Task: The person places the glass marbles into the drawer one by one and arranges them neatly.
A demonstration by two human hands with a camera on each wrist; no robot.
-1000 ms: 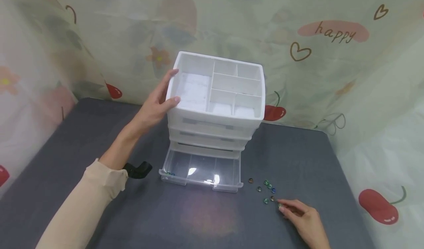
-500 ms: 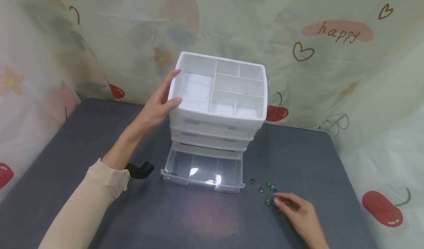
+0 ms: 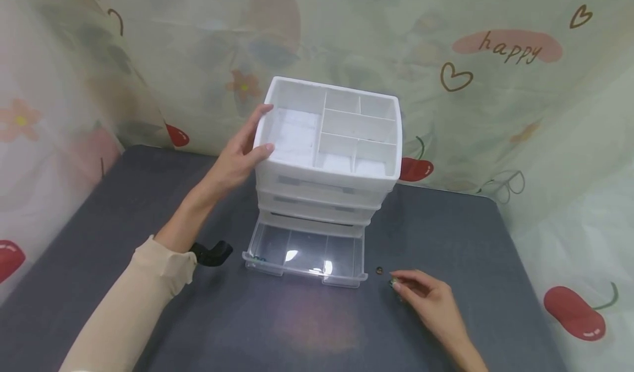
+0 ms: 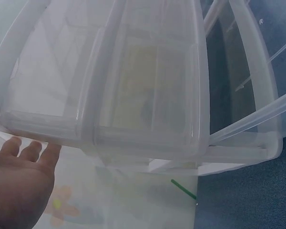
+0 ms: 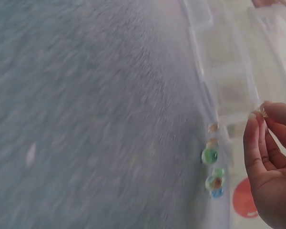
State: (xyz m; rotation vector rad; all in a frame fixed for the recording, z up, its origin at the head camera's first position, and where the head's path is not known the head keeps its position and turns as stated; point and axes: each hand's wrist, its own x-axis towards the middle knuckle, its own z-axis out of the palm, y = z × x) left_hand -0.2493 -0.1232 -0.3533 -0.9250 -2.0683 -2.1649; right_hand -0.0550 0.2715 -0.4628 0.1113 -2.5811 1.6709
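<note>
- Right hand (image 3: 430, 303) pinches a marble (image 5: 262, 111) in its fingertips, suiting so small a thing; near front right corner of bottom drawer (image 3: 303, 245).
- Loose marbles (image 5: 209, 156) on table (image 3: 198, 322) beside that corner, within easy reach.
- Drawer stands out toward table's near edge, leaving its inside reachable.
- Left hand (image 3: 241, 154) grips drawer unit (image 3: 322, 175) by its left rim, thumb hooked over, probably steadying it.

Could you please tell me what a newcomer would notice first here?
Probably the white plastic drawer unit on the dark grey table, its clear plastic bottom drawer pulled out and the left hand gripping the unit's left rim. To the drawer's right, the right hand pinches a small glassy bead near colourful glass marbles.
</note>
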